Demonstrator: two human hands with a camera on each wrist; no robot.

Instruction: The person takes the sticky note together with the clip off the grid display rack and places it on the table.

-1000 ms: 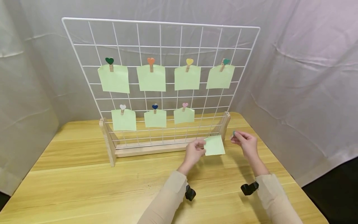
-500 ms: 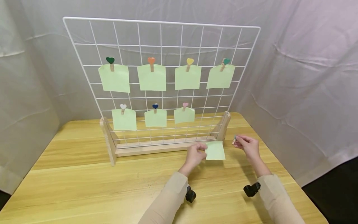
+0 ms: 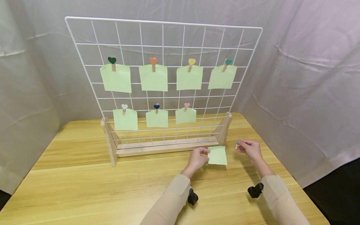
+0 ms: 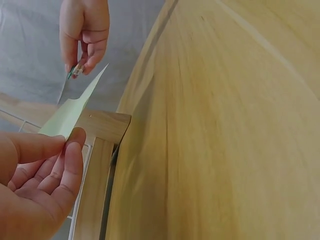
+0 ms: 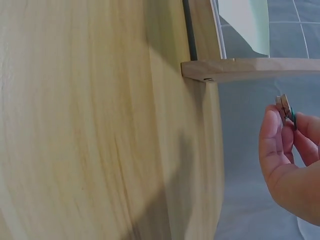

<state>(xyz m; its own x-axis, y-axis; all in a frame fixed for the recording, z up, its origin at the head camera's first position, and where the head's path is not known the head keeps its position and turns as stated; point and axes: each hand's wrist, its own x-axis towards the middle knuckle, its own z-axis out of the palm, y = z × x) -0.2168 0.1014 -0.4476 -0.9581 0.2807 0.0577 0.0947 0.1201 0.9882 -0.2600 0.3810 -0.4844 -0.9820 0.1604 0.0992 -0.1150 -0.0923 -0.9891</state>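
Note:
My left hand [image 3: 197, 158] pinches a pale green paper note [image 3: 217, 155] by its left edge, in front of the rack's lower right corner. In the left wrist view the note [image 4: 75, 111] is seen nearly edge-on between thumb and forefinger. To the right, my right hand [image 3: 251, 151] pinches a small wooden clothespin [image 3: 237, 144] with a teal decoration. The right wrist view shows the clothespin [image 5: 284, 106] between thumb and fingertips, its wooden tips pointing away from the hand. Note and clothespin are apart.
A white wire grid [image 3: 163, 37] stands in a wooden base [image 3: 157, 150] on the wooden table [image 3: 112, 193]. Several green notes hang on it in two rows, each under a heart clothespin, such as the pink one [image 3: 187, 105]. Grey cloth [image 3: 298, 78] surrounds the table.
Both hands have come down a little, toward me, with the note and the clothespin still in them. The right hand has also drifted slightly right, and the clothespin's wooden end now shows.

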